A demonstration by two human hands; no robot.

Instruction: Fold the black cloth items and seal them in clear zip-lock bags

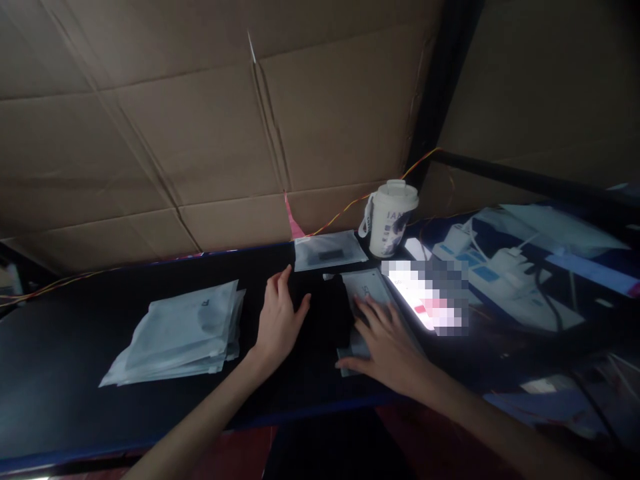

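Note:
My right hand (387, 337) lies spread over a frosted plastic zip bag (357, 287) with dark print, pressing it against the black table. Along that bag's left side is a dark, soft-looking item (340, 310), hard to tell from the tabletop. To its left, my left hand (280, 313) hovers or rests at the table with its thumb held apart from the fingers and nothing in it. A stack of similar frosted zip bags (185, 330) lies left of my left hand. Another frosted bag (327, 252) with a dark label lies flat beyond both hands.
A lidded white cup (393, 217) with a strap stands at the back right. Beside it lies a lit phone (413, 293), partly blurred out. White power strips (500, 273) with plugs sit further right. A cardboard wall (200, 133) rises behind the table (60, 360).

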